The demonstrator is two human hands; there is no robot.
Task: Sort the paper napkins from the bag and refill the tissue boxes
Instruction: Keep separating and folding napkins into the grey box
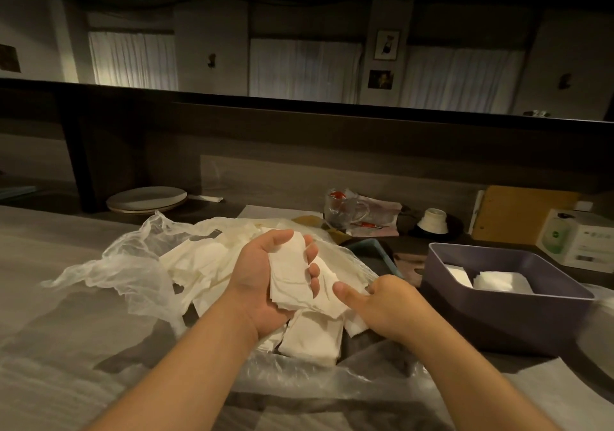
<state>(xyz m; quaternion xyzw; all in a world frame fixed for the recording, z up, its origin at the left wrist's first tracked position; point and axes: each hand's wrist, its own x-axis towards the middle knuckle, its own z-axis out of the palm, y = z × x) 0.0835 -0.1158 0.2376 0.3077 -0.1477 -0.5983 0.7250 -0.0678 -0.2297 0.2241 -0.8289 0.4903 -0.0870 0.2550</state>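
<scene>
The left hand grips a stack of napkins above the plastic bag, while the right hand pinches the stack's edge beside the purple tissue box.

Two hands over one plastic bag, one purple box right of it holding two napkin stacks, two plates behind it

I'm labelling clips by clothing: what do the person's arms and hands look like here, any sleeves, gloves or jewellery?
Both forearms are bare from the bottom edge of the picture to the wrists: no sleeves show. The left hand and right hand wear no gloves. No watch, bracelet or ring shows on the parts in view. The light is dim, so small marks cannot be told.
</scene>
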